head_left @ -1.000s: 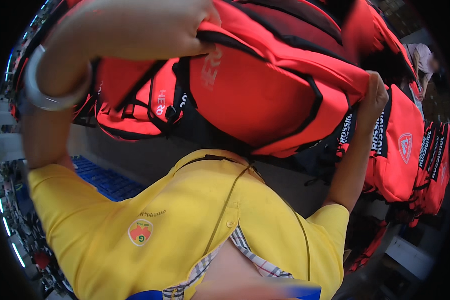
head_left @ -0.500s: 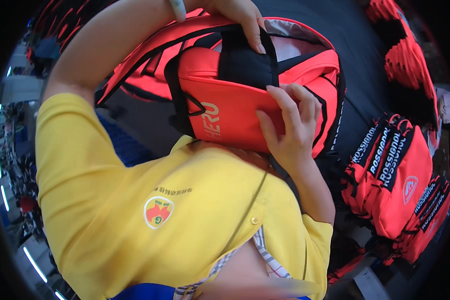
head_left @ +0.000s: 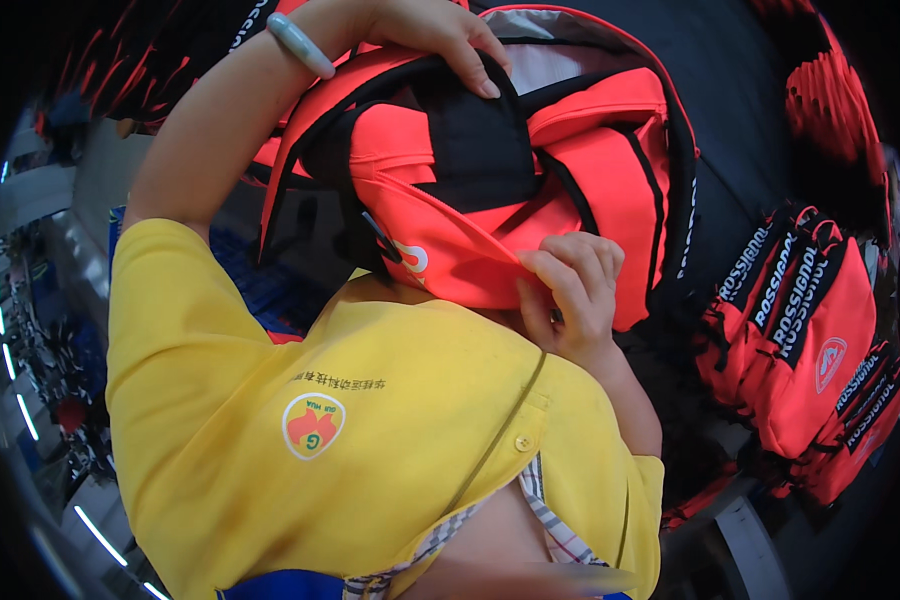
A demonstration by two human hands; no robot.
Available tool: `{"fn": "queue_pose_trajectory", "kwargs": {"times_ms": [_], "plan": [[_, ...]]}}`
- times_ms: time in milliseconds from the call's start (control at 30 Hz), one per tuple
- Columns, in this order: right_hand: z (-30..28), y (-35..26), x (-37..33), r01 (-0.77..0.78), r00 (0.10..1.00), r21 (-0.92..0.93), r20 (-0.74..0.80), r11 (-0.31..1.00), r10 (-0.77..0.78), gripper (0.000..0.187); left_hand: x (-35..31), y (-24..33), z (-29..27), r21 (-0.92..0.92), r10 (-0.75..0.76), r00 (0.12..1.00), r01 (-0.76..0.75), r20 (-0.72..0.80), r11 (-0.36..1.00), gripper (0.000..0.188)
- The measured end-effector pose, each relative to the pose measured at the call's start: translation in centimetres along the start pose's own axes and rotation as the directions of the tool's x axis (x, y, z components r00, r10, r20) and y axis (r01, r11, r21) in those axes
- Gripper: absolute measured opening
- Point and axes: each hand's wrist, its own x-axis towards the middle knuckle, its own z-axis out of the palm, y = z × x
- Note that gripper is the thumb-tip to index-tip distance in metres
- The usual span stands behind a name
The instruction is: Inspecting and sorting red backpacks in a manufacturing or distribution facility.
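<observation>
A bright red and black backpack (head_left: 620, 180) lies in front of my chest, its grey-lined main opening spread at the top. My left hand (head_left: 445, 40) reaches over it from the left, a bangle on the wrist. Its fingers are closed on the rim of a black padded panel (head_left: 475, 130). My right hand (head_left: 575, 285) pinches the edge of the red front pocket (head_left: 440, 240) and draws it down toward my body. The pocket gapes, showing black fabric inside.
Red and black backpacks (head_left: 810, 330) are stacked at the right. More red bags (head_left: 835, 130) stand in a row at the far right, beside a dark tabletop (head_left: 740, 150). Further red and black pieces (head_left: 120, 70) lie at the upper left.
My right hand has moved down, pulling the pocket edge toward me, and the pocket is wider open. My left hand has shifted slightly left and up with the panel.
</observation>
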Motion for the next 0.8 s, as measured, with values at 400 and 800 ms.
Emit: {"fn": "queue_pose_trajectory", "kwargs": {"times_ms": [400, 800], "plan": [[-0.2, 0.6, -0.3, -0.050, 0.997, -0.049, -0.061, 0.998, 0.047, 0.047, -3.8, 5.5, 9.9, 0.944, 0.843, 0.434, 0.062, -0.319, 0.325, 0.027], [-1.2, -0.7, -0.5, 0.024, 0.977, -0.079, -0.209, 0.997, -0.040, 0.036, -6.1, 4.8, 14.7, 0.710, 0.558, 0.498, 0.185, -0.664, 0.680, 0.043]]}}
